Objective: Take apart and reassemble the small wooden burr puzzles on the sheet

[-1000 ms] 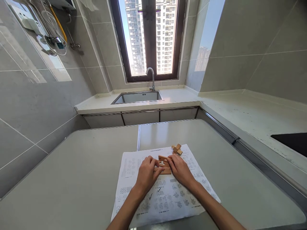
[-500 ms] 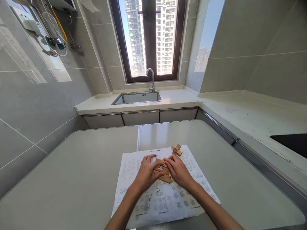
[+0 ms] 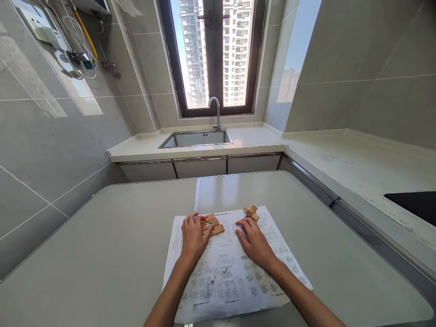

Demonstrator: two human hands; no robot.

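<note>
My left hand (image 3: 195, 236) rests at the upper left of a printed sheet (image 3: 231, 290). Its fingers and thumb curl around several notched wooden puzzle pieces (image 3: 214, 222), lying flat side by side, their left ends hidden under the hand. My right hand (image 3: 252, 238) lies on the sheet to the right, fingers loosely stretched out and nothing visible in them. Just beyond its fingertips sits a small cross-shaped wooden puzzle (image 3: 251, 212) of interlocked pieces, at the sheet's far right corner. Small diagrams and some handwritten tick marks cover the paper.
The sheet lies on a pale table (image 3: 102, 254). Behind it runs a white counter (image 3: 143, 147) with a sink (image 3: 195, 139) and a faucet (image 3: 215, 111) under a window. Another counter with a black panel (image 3: 415, 204) flanks the right side.
My left hand has moved left and away from me, taking the flat wooden pieces with it. My right hand has come off those pieces and stays close to where it was.
</note>
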